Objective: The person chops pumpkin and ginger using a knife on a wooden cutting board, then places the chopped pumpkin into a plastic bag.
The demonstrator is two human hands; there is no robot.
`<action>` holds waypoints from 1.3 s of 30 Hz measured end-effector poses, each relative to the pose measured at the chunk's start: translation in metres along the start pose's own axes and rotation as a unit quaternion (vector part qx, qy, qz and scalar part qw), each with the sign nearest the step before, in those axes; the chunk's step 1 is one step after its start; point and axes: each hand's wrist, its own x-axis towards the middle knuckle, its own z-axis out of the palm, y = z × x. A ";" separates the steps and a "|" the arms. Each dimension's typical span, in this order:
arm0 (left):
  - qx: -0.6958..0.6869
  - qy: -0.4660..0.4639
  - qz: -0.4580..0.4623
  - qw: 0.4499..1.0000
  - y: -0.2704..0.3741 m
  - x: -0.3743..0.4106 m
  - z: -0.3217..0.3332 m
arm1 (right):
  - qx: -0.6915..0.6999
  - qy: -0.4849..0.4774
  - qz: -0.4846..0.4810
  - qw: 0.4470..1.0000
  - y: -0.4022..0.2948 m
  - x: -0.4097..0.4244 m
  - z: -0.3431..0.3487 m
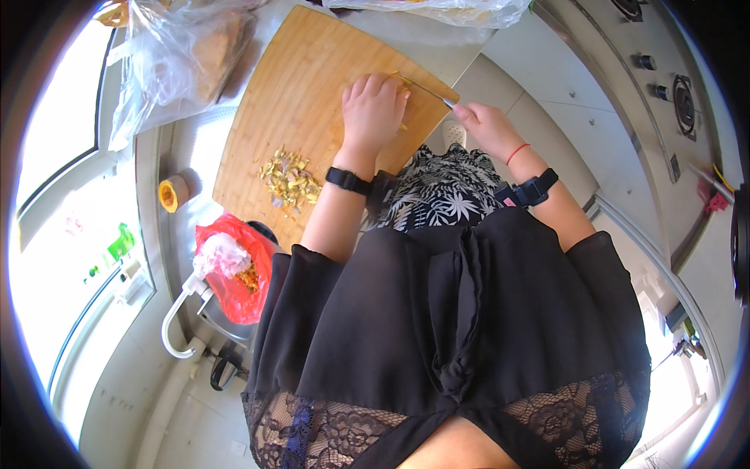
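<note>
My right hand (482,124) grips a knife (425,89) by its handle, with the blade lying across the right part of a wooden cutting board (299,76). Flat over the board, fingers spread a little, my left hand (374,111) rests beside the blade. Small yellow pieces show at its fingertips and under its edge; what else lies beneath the palm is hidden. A heap of chopped yellow and brownish bits (289,179) sits on the board's near left part.
Left of the board stands a cut piece of pumpkin (173,193). A red plastic bag (237,293) with orange scraps lies at the sink by a white faucet (170,328). Clear plastic bags (170,64) are beyond the board. A gas stove (684,105) is at the far right.
</note>
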 end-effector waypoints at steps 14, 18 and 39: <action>-0.028 -0.017 0.042 0.999 0.001 0.000 0.001 | -0.058 -0.042 0.023 0.997 -0.006 0.000 -0.002; -0.026 -0.026 0.043 0.998 -0.001 0.001 0.003 | -0.123 -0.055 0.037 0.990 -0.008 0.004 0.001; -0.079 -0.022 0.057 0.995 -0.003 0.002 -0.013 | 0.049 -0.022 -0.010 0.999 0.007 0.008 0.007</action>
